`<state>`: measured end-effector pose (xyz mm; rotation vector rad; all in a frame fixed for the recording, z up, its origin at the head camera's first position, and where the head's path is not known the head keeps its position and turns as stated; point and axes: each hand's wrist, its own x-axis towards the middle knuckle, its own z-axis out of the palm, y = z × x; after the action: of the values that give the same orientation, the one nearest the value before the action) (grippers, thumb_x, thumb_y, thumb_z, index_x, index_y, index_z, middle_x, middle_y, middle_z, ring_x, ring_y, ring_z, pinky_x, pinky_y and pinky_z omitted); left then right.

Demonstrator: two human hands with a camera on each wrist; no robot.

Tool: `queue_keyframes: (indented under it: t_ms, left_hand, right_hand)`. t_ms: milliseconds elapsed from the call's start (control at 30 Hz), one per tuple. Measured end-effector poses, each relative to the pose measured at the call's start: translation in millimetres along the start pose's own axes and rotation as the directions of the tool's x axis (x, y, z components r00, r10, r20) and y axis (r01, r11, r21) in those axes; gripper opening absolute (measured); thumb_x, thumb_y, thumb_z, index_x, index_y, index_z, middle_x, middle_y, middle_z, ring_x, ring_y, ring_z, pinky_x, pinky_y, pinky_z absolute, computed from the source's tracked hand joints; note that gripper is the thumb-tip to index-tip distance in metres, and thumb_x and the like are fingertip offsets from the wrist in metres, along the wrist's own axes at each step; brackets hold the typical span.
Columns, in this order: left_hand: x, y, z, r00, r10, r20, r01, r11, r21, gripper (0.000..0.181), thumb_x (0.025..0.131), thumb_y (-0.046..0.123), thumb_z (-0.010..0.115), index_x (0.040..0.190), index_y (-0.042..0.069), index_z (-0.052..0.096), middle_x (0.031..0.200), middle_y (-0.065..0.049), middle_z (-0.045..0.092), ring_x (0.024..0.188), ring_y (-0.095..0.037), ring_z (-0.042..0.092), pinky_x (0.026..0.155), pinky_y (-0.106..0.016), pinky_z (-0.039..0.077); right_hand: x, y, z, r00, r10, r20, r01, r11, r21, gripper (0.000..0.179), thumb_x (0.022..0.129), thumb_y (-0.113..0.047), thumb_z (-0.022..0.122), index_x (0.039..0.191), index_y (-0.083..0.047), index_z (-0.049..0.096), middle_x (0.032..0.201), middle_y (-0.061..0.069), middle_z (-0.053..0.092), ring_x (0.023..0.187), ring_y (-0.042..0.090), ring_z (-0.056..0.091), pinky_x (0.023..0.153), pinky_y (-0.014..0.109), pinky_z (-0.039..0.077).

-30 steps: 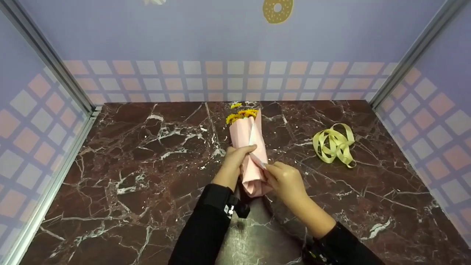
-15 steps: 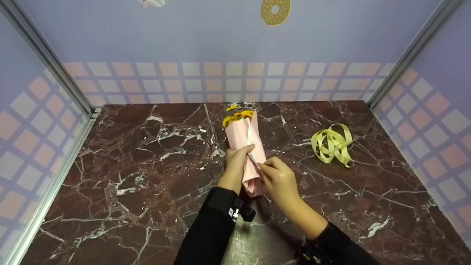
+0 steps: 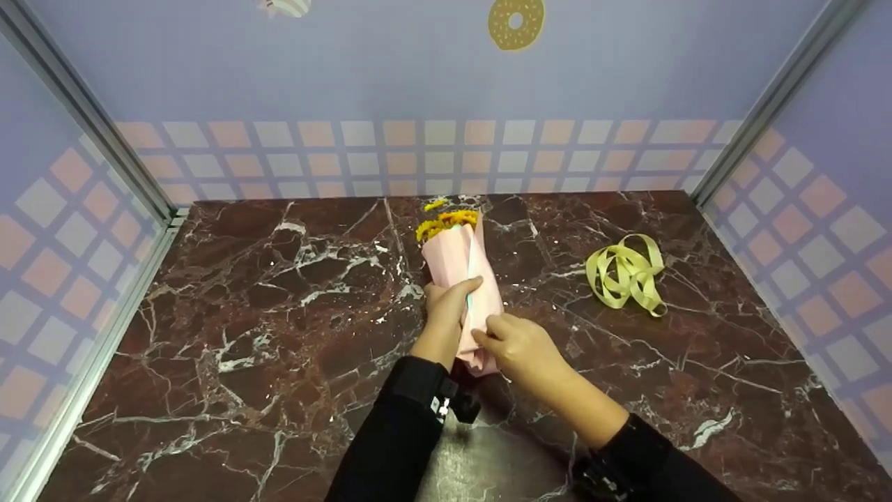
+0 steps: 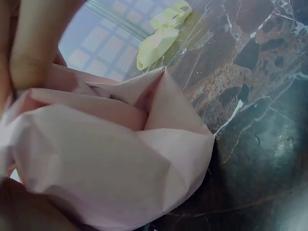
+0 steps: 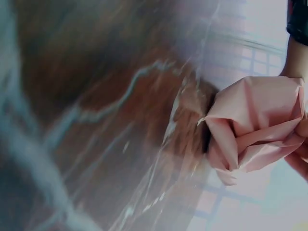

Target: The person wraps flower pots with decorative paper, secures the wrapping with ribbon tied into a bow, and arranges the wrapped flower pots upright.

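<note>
A bouquet of yellow flowers lies wrapped in pink paper in the middle of the head view, blooms at the far end. My left hand grips the wrap from the left, thumb across its front over the overlapping edge. Lower down on the right side, my right hand pinches the paper between curled fingers and thumb. The left wrist view shows the folded bottom of the paper up close. From the right wrist, the creased paper end appears at the right. The stems are hidden inside.
A loose coil of yellow-green ribbon lies on the dark marbled tabletop to the right. Patterned panels wall the table at the back and both sides.
My right hand has moved slightly down along the wrap, and the pale paper flap at its fingertips has gone flatter. The bouquet's flower end has shifted slightly left in view. The ribbon stays put.
</note>
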<state>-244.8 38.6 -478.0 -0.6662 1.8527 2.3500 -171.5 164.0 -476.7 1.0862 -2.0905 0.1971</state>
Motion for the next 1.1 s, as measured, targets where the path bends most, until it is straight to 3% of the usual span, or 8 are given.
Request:
queue_keyframes:
  t_ms: [233, 467, 533, 700, 800, 933, 1033, 1100]
  left_hand:
    - [-0.2, 0.5, -1.7, 1.0, 0.004, 0.014, -0.005, 0.999, 0.038, 0.079, 0.072, 0.014, 0.083, 0.132, -0.007, 0.037, 0.111, -0.018, 0.052, 0.092, -0.025, 0.054, 0.079, -0.03, 0.049]
    - [1.4, 3.5, -7.0, 0.996, -0.034, 0.079, 0.026, 0.995, 0.095, 0.075, 0.072, 0.017, 0.083, 0.129, -0.009, 0.04, 0.114, -0.019, 0.052, 0.1, -0.028, 0.054, 0.088, -0.033, 0.049]
    - [1.3, 4.4, -8.7, 0.994, -0.036, 0.106, 0.024, 0.994, 0.11, 0.069, 0.073, 0.017, 0.082, 0.124, -0.008, 0.043, 0.108, -0.016, 0.054, 0.096, -0.026, 0.055, 0.085, -0.031, 0.05]
    - [0.2, 5.7, -12.6, 0.986, -0.017, 0.167, 0.005, 0.997, 0.076, 0.039, 0.076, 0.014, 0.08, 0.099, -0.006, 0.055, 0.074, -0.005, 0.056, 0.068, -0.017, 0.057, 0.063, -0.025, 0.05]
    - [-0.4, 5.2, -13.7, 0.983, -0.024, 0.18, 0.011, 0.997, 0.071, 0.034, 0.077, 0.014, 0.079, 0.094, -0.004, 0.056, 0.071, -0.005, 0.056, 0.065, -0.016, 0.056, 0.061, -0.025, 0.049]
    - [-0.5, 4.6, -12.9, 0.981, -0.05, 0.187, 0.038, 0.997, 0.067, 0.042, 0.077, 0.014, 0.079, 0.104, -0.005, 0.054, 0.088, -0.011, 0.06, 0.077, -0.02, 0.059, 0.072, -0.028, 0.052]
    - [0.4, 4.4, -12.7, 0.979, -0.063, 0.194, 0.052, 0.997, 0.058, 0.046, 0.077, 0.013, 0.079, 0.109, -0.006, 0.053, 0.092, -0.012, 0.062, 0.08, -0.022, 0.061, 0.077, -0.03, 0.054]
    - [0.3, 4.6, -13.8, 0.974, -0.071, 0.213, 0.063, 0.997, 0.044, 0.045, 0.077, 0.014, 0.079, 0.109, -0.007, 0.054, 0.092, -0.014, 0.063, 0.079, -0.023, 0.063, 0.077, -0.032, 0.055]
  right_hand:
    - [-8.6, 4.0, 1.1, 0.993, -0.119, 0.011, 0.119, 0.993, -0.025, 0.013, 0.08, -0.01, 0.068, 0.089, -0.004, 0.074, 0.077, 0.003, 0.047, 0.059, 0.018, 0.045, 0.048, 0.026, 0.041]
    - [-17.0, 1.6, 1.8, 0.986, -0.164, -0.033, 0.164, 0.986, 0.018, 0.011, 0.086, -0.003, 0.062, 0.088, 0.002, 0.072, 0.078, 0.006, 0.047, 0.062, 0.02, 0.046, 0.051, 0.026, 0.044]
    - [-20.0, 1.6, 1.4, 0.988, -0.154, -0.019, 0.155, 0.986, 0.063, 0.012, 0.087, -0.001, 0.061, 0.09, 0.003, 0.072, 0.08, 0.006, 0.047, 0.065, 0.02, 0.047, 0.054, 0.026, 0.045]
    - [-24.7, 0.2, -1.2, 0.991, -0.129, 0.025, 0.125, 0.985, 0.119, 0.011, 0.088, 0.0, 0.062, 0.089, 0.002, 0.072, 0.093, 0.008, 0.057, 0.078, 0.021, 0.057, 0.065, 0.026, 0.053]
    - [-25.0, -2.1, -2.8, 0.991, -0.136, -0.004, 0.135, 0.982, 0.13, 0.011, 0.085, 0.001, 0.064, 0.089, 0.001, 0.074, 0.098, 0.009, 0.064, 0.082, 0.022, 0.062, 0.071, 0.027, 0.055]
    - [-23.9, -4.8, -6.9, 0.997, -0.056, -0.048, 0.065, 0.971, 0.231, 0.015, 0.079, 0.001, 0.068, 0.093, 0.0, 0.075, 0.086, 0.006, 0.067, 0.076, 0.019, 0.061, 0.069, 0.026, 0.054]
    - [-20.7, -3.6, -10.5, 0.995, 0.087, -0.04, -0.069, 0.943, 0.326, 0.014, 0.078, -0.002, 0.072, 0.092, -0.003, 0.075, 0.079, 0.002, 0.066, 0.072, 0.016, 0.059, 0.064, 0.024, 0.052]
    - [-17.4, 0.3, -12.0, 0.978, 0.207, -0.008, -0.191, 0.917, 0.35, 0.013, 0.079, -0.006, 0.075, 0.092, -0.005, 0.075, 0.08, 0.002, 0.067, 0.073, 0.016, 0.059, 0.065, 0.026, 0.052]
